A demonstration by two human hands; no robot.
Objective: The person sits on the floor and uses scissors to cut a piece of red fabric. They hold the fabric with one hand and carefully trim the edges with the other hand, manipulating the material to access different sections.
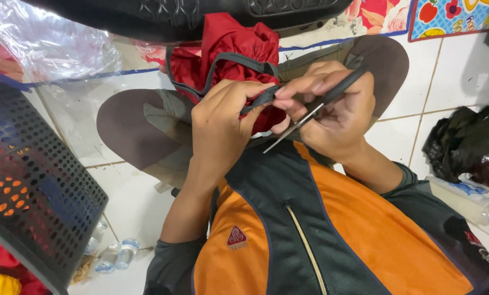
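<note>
left hand (220, 117): fingers pinching grey strap (258, 100), frame centre
right hand (332, 106): fingers gripping scissors (310, 117), blades angled lower-left, just right of strap
red fabric (236, 46): above both hands

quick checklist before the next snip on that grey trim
1. Trim held: ok. The left hand pinches the grey trim of the red cloth.
2. Scissors held: ok. The right hand grips the scissors, blades pointing down and left.
3. Blades on the trim: cannot tell. The blades show below the pinch; the fingers hide whether they touch the trim.
4. Fingers out of the blades' way: cannot tell. Both hands crowd the same spot.
5. Cloth supported: ok. It rests on the lap between the knees.
6. Room to work: not ok. A black basket and a plastic bag sit close on the left.
</note>
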